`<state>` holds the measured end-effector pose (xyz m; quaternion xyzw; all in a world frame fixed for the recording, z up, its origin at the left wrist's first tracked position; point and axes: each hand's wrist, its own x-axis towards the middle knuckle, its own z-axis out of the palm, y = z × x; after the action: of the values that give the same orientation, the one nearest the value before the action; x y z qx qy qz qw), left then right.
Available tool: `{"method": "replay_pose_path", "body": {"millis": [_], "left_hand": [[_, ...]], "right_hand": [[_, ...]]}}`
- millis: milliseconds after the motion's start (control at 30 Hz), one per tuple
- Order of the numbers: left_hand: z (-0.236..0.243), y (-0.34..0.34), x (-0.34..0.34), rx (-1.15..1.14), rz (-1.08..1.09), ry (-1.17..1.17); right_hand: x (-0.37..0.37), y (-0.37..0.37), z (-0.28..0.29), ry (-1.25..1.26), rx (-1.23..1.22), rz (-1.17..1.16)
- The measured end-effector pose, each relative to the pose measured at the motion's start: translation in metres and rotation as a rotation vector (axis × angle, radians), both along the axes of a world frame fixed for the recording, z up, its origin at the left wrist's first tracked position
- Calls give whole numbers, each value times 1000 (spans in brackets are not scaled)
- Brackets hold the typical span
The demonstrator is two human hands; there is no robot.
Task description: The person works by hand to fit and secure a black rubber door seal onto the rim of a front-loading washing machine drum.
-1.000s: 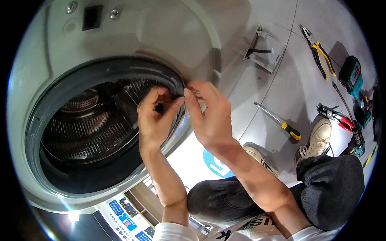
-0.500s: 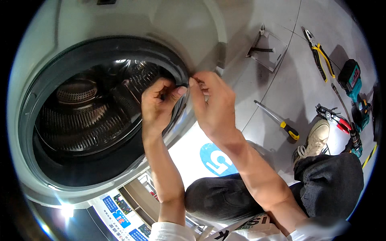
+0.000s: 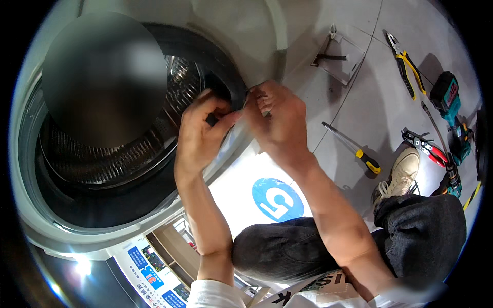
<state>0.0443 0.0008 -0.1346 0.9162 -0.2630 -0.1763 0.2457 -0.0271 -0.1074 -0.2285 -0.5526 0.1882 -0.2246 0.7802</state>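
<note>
A front-loading washing machine (image 3: pixel 241 31) stands on my left with its round opening facing me. Its black rubber door seal (image 3: pixel 218 61) rings the metal drum (image 3: pixel 179 92). At the right side of the opening, my left hand (image 3: pixel 200 126) reaches inside and pinches the lip of the seal between thumb and fingers. Right beside it, my right hand (image 3: pixel 277 115) has its fingers curled closed against the outer rim of the seal. What those fingers hold is hidden and partly blurred. A round blurred patch covers the upper left of the opening.
On the tiled floor to the right lie a screwdriver (image 3: pixel 354 149), yellow-black pliers (image 3: pixel 405 64), red-handled pliers (image 3: pixel 429 146), a teal cordless drill (image 3: pixel 449 100) and a small clear tray-like piece (image 3: pixel 341 56). My shoe (image 3: pixel 400 174) is close to the red-handled pliers.
The view has shifted slightly. My right hand has turned and its fingers have curled in more at the rim. My left hand keeps hold of the seal. A blurred patch now covers part of the drum.
</note>
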Motion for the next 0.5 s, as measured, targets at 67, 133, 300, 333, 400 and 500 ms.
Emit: {"method": "replay_pose_path", "body": {"millis": [67, 133, 300, 333, 400, 500], "left_hand": [[3, 3, 10, 38, 49, 81], [-1, 6, 9, -21, 152, 131], [-12, 17, -3, -125, 274, 67], [-12, 17, -5, -115, 277, 27], [-6, 15, -11, 11, 239, -53], [3, 7, -16, 159, 189, -142]], "right_hand": [[3, -2, -3, 34, -8, 36], [5, 5, -2, 19, 1, -6], [1, 25, 2, 8, 181, -68], [0, 26, 2, -5, 300, -38], [-2, 26, 0, -17, 392, 1], [-4, 25, -2, 13, 313, 31]]}}
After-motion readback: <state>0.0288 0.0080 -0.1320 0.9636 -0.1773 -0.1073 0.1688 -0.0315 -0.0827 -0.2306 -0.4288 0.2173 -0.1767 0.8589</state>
